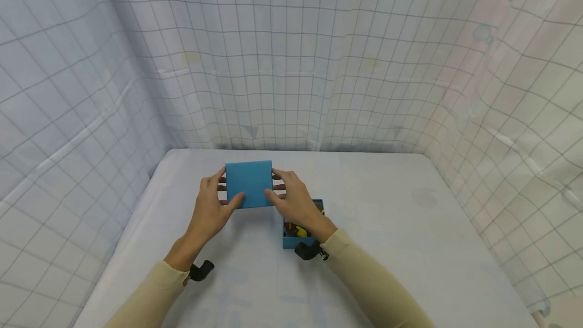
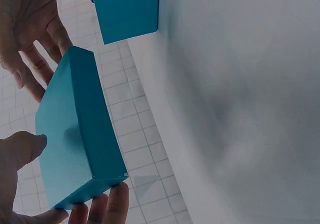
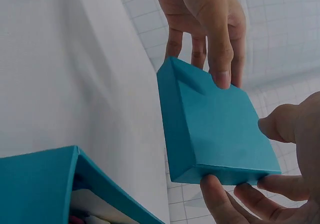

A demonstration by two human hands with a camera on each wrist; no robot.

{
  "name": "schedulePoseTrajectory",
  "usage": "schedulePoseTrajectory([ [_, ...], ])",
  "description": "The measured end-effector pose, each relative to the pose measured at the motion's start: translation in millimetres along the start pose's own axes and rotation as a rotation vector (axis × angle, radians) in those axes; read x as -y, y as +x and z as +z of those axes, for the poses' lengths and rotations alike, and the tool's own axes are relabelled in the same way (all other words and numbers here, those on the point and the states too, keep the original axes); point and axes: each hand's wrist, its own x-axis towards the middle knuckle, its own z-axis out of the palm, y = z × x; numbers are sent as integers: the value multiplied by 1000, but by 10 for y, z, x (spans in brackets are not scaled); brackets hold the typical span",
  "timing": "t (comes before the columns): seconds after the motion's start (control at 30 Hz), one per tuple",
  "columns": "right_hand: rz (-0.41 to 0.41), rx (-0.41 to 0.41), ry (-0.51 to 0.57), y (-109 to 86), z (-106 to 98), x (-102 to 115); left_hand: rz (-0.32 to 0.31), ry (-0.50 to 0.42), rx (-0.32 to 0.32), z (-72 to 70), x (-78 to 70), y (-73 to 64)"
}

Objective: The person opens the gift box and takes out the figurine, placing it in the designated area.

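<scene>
A flat, square teal-blue box lid (image 1: 248,184) is held up above the table between both hands, its smooth face toward the head camera. My left hand (image 1: 210,211) grips its left side, thumb on the face and fingers along the edge. On the opposite side my right hand (image 1: 295,201) pinches it the same way, as the right wrist view of the lid (image 3: 225,129) shows. Beneath the right hand and wrist sits an open box (image 1: 298,243) of the same blue. Small coloured items, one of them yellow (image 1: 301,232), lie inside; the hand covers part of them.
A white-covered table (image 1: 373,206) carries the box. Grid-patterned white curtains (image 1: 291,65) enclose it at the back and both sides. Black wrist-worn devices (image 1: 202,271) stick out from both wrists. The box's wall (image 3: 35,189) rises at the lower left in the right wrist view.
</scene>
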Motion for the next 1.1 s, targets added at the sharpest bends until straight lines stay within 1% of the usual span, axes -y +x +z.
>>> schedulePoseTrajectory([
  [0.17,30,15,17,36,76,-5,-25,-15,3,-10,47,1],
  [0.37,44,29,66,56,136,-11,-39,-10,-21,-14,91,14],
  [0.43,51,44,80,60,152,-12,-45,-17,-24,-13,101,13],
  [0.67,75,113,102,63,209,-42,-103,-68,-20,1,160,18],
  [0.8,84,133,115,85,238,-70,-91,-76,-26,13,211,30],
  [0.9,84,150,119,102,266,-75,-98,-85,-30,15,259,31],
  [1.0,86,184,113,122,303,-74,-130,-81,-19,-7,299,21],
  [1.1,97,225,89,136,338,-73,-169,-68,6,-38,325,5],
])
